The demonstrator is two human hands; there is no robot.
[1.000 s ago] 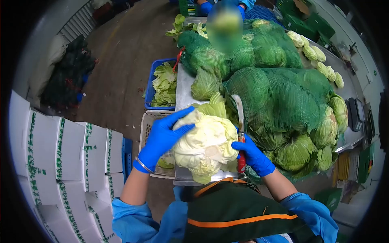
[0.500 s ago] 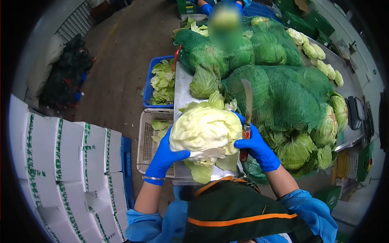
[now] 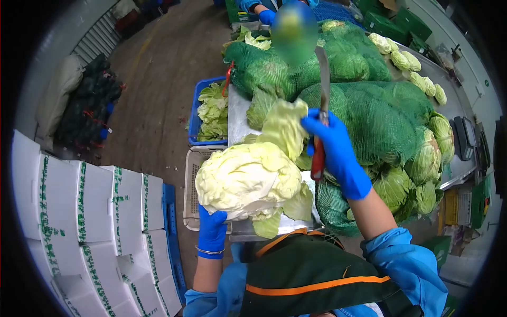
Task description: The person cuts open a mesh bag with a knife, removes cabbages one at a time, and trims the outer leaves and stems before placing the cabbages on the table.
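A large pale cabbage (image 3: 248,179) rests on my left hand (image 3: 213,227), which is in a blue glove and grips it from below at its left side; most of the fingers are hidden under it. My right hand (image 3: 338,153), also gloved in blue, is closed around a knife (image 3: 324,79) with a red handle and a curved blade pointing up and away. The same hand pinches a loose pale green leaf (image 3: 285,127) above the cabbage's right side. Cut leaves (image 3: 298,203) lie beside and below the cabbage on the metal table (image 3: 238,113).
Green net bags of cabbages (image 3: 369,116) fill the table's right and far side. At the left stand a blue crate (image 3: 194,119) of leaves, a beige basket (image 3: 190,211) and stacked white boxes (image 3: 100,211). Another person's gloved hand (image 3: 266,17) is at the far end.
My right hand has left the cabbage and risen with the knife, pulling up a leaf. The cabbage and my left hand have shifted left and slightly down.
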